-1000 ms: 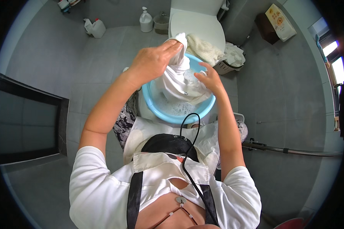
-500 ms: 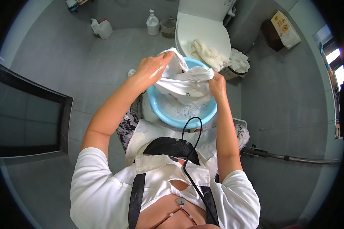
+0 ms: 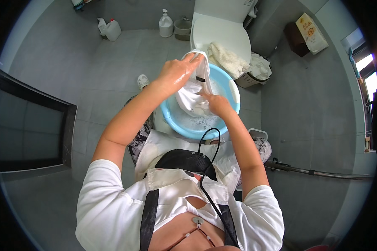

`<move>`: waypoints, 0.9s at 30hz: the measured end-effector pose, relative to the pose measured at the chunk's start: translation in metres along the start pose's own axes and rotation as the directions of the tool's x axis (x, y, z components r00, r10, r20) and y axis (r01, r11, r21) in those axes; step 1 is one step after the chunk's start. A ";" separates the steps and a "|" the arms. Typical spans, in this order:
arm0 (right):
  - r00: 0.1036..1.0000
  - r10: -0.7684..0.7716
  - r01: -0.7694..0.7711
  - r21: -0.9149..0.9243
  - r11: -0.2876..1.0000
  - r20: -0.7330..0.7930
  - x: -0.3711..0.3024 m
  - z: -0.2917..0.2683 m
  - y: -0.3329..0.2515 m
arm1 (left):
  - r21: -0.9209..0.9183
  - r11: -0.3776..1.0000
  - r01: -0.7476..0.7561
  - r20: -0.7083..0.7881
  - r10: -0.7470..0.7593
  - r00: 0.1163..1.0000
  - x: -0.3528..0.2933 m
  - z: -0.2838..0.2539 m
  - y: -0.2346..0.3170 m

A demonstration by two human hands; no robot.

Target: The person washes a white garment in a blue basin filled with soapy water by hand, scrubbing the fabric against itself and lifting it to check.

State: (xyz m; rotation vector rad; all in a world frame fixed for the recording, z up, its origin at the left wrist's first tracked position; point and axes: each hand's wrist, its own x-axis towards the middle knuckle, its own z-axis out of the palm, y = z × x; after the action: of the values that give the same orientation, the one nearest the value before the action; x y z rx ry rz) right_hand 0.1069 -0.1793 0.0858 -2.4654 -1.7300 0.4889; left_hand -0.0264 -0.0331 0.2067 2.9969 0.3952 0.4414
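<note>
A wet white garment (image 3: 192, 98) hangs between my hands over a light blue basin (image 3: 168, 118) of sudsy water (image 3: 199, 122). My left hand (image 3: 178, 74), wet with foam, grips the upper edge of the cloth at the basin's far left. Lower down, my right hand (image 3: 217, 103) is closed on the same garment near the basin's middle, its fingertips partly hidden in the folds. A small dark patch shows on the cloth between the two hands. The garment's bottom reaches down toward the suds.
Beyond the basin stands a white toilet (image 3: 218, 31) with a cream knitted cloth (image 3: 226, 60) draped at its front. A filled waste bin (image 3: 247, 80) is beside it. A pump bottle (image 3: 166, 25), a grey bucket (image 3: 183, 28) and a white jug (image 3: 112, 30) line the back wall.
My right hand has let go of the cloth at the basin's right rim and moved left and down onto the garment's middle. My left hand has shifted slightly right, keeping its hold.
</note>
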 end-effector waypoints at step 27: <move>0.744 0.194 0.668 0.707 -0.233 -0.639 -0.036 -0.152 0.036 | -0.831 0.550 -0.083 -0.263 -0.257 0.930 0.013 -0.018 -0.040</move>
State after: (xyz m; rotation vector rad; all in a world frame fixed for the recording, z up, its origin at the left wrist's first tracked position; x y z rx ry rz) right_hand 0.1748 -0.2092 0.2277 -0.7060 -0.7459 0.5846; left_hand -0.0294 0.0100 0.2227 1.9281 0.2454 0.8771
